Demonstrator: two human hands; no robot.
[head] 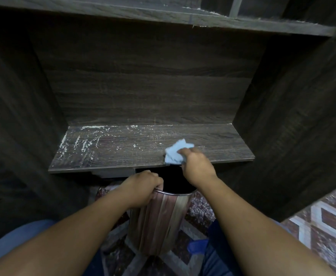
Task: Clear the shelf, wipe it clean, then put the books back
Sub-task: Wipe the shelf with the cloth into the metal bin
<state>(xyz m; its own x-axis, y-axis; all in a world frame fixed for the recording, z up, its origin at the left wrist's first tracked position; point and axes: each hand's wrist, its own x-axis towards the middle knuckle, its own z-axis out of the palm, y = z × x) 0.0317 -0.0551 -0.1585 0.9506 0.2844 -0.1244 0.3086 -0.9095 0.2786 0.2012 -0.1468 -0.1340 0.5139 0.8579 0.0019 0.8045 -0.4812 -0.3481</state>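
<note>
A dark wood shelf (123,148) lies bare of books, with white dust and specks spread over its left and back parts. My right hand (198,166) grips a crumpled light blue cloth (176,153) at the shelf's front edge, right of centre. Just below that edge my left hand (143,188) holds the rim of a metal bin (159,222) with wood-look stripes, its dark mouth sitting under the cloth. No books are in view.
Dark side panels (294,126) close in the shelf on both sides, and another dusty shelf (163,14) runs above. The bin stands over a patterned carpet (322,226). My knees in blue trousers (13,242) flank the bin.
</note>
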